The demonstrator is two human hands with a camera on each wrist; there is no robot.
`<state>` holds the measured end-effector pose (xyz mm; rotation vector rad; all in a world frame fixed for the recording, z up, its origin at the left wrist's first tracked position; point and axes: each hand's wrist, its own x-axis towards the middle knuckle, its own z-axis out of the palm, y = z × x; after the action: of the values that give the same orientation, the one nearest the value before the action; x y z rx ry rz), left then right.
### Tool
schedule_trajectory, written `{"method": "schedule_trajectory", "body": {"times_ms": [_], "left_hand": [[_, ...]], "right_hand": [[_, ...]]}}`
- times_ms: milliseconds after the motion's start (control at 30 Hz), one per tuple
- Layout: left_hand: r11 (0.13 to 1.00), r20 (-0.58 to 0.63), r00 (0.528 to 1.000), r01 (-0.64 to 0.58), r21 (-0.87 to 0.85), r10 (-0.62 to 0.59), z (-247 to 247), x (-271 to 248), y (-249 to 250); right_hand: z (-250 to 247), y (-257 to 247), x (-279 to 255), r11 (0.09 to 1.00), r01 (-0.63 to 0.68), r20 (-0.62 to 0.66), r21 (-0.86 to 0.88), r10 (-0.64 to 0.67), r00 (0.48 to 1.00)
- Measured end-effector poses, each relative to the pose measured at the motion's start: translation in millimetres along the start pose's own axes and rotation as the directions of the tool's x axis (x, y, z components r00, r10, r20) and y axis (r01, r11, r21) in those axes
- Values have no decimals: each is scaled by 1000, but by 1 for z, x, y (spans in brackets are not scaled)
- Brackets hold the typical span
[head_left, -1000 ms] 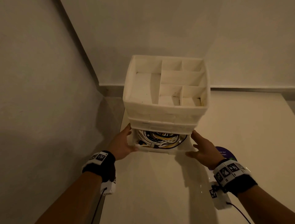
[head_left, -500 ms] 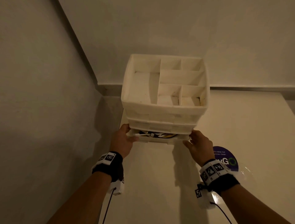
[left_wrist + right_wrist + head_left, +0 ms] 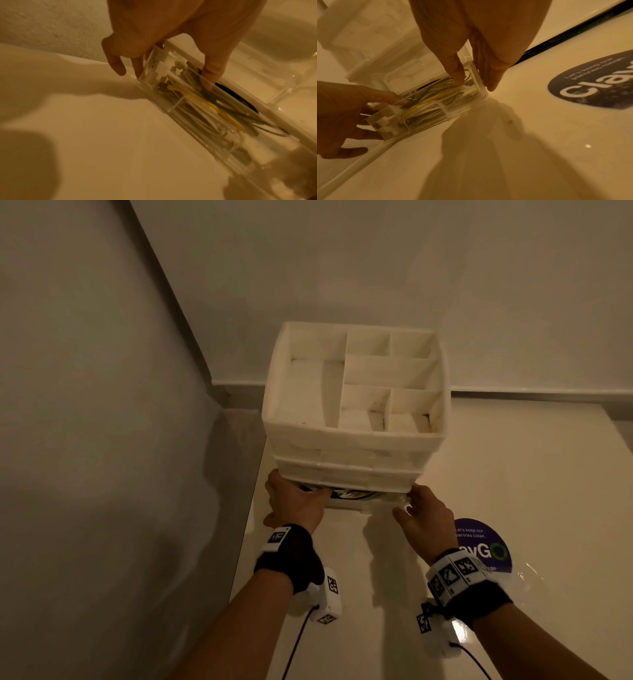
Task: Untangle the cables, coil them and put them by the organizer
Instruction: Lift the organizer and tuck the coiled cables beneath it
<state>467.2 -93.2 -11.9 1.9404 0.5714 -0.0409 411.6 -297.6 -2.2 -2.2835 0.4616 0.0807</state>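
Note:
A white organizer (image 3: pixel 356 436) with open top compartments stands on the table in the corner. Its clear bottom drawer (image 3: pixel 363 504) sticks out a little and holds a tangle of white, yellow and black cables (image 3: pixel 346 494). My left hand (image 3: pixel 308 498) grips the drawer's left front corner, with the thumb over the rim among the cables (image 3: pixel 205 108) and the fingers (image 3: pixel 118 67) down the side. At the right end, my right hand (image 3: pixel 411 505) pinches the side wall (image 3: pixel 479 81), thumb inside and fingers (image 3: pixel 491 86) outside. Most of the cable bundle (image 3: pixel 436 100) is hidden under the organizer.
The glossy cream table (image 3: pixel 513 474) runs to the right and toward me, and a round purple sticker (image 3: pixel 483 546) lies beside my right wrist. A wall (image 3: pixel 102 440) stands close on the left, past the table's edge, and another behind the organizer.
The drawer has slid back into the organizer, so only a thin strip of cables shows now. Both hands moved forward with it, still on its two ends.

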Motion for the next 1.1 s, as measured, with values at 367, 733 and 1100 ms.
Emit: {"method": "schedule_trajectory", "body": {"times_ms": [367, 733, 1100], "left_hand": [[989, 99, 993, -50, -139, 64, -13, 17, -9], [928, 213, 932, -331, 168, 294, -43, 28, -21], [876, 64, 931, -361, 319, 360, -34, 39, -25]], "right_hand": [[5, -1, 3, 1000, -5, 4, 13, 5, 1000], [-1, -2, 11, 998, 10, -20, -69, -11, 1000], [11, -13, 12, 996, -92, -116, -3, 91, 989]]}}
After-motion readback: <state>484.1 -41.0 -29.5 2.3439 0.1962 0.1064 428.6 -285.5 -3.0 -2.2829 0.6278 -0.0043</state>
